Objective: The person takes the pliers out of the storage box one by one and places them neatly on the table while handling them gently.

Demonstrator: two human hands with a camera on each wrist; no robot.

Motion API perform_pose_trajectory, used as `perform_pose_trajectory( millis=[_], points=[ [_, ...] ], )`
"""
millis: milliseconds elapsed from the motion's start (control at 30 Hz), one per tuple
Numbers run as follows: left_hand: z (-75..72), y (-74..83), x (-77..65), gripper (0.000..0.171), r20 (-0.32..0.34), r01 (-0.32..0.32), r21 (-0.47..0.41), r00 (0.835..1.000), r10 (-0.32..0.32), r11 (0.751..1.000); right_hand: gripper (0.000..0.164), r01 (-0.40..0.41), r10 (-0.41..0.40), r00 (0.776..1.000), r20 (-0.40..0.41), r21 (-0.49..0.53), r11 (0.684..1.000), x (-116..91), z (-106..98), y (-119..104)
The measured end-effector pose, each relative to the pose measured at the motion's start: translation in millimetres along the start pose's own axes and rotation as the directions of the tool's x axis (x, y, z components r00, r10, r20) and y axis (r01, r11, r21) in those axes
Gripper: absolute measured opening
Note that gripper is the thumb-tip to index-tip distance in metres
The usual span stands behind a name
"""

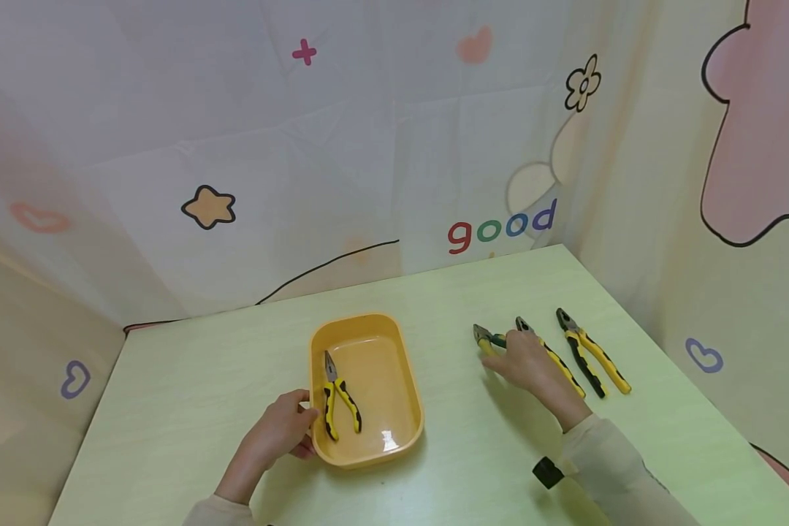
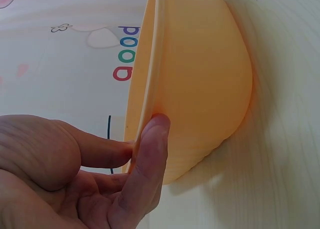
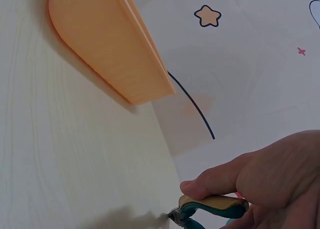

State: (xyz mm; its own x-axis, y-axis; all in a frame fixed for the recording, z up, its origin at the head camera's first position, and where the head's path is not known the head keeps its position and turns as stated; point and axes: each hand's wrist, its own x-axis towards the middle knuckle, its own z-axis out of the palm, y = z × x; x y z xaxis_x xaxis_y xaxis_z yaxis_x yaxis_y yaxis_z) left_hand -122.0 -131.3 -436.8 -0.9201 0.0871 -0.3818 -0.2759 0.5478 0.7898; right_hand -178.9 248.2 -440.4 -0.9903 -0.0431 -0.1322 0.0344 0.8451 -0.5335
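Observation:
My left hand (image 1: pixel 279 427) pinches the left rim of a yellow-orange plastic tray (image 1: pixel 388 387), thumb inside and fingers outside in the left wrist view. Inside that tray, toward its left side, lie long-nose pliers (image 1: pixel 331 371) with yellow and black handles, spread apart. Over on the right, my right hand (image 1: pixel 529 361) grips a pair of green and yellow handled pliers (image 3: pixel 215 204). Its thumb presses on one handle, and the tips point away from me. Part of the handles is hidden by the hand.
Two more pliers with yellow and black handles lie to the right: one pair (image 1: pixel 563 371) partly behind my right hand, another pair (image 1: pixel 573 340) farther right. A black block (image 1: pixel 548 473) is at the right sleeve. Printed cloth (image 1: pixel 342 161) stands behind the pale table (image 1: pixel 204 380).

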Motion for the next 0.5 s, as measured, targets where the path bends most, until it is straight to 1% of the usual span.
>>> perform_pose_trajectory(
  millis=[67, 300, 500],
  points=[
    [-0.1, -0.3, -0.2, 0.037, -0.001, -0.004, -0.005, 1.000, 0.004, 1.000, 0.032, 0.000, 0.000, 1.000, 0.010, -0.002, 1.000, 0.2, -0.5, -0.2],
    [-0.3, -0.6, -0.3, 0.036, -0.001, -0.005, -0.008, 1.000, 0.005, 1.000, 0.038, -0.054, 0.055, 0.997, 0.047, -0.027, 0.998, 0.0, -2.9, -3.7],
    [-0.5, -0.3, -0.4, 0.037, -0.001, -0.005, -0.008, 1.000, 0.005, 1.000, 0.039, -0.030, 0.031, 0.999, 0.029, -0.048, 0.998, -2.9, -5.0, -5.5]
  ],
)
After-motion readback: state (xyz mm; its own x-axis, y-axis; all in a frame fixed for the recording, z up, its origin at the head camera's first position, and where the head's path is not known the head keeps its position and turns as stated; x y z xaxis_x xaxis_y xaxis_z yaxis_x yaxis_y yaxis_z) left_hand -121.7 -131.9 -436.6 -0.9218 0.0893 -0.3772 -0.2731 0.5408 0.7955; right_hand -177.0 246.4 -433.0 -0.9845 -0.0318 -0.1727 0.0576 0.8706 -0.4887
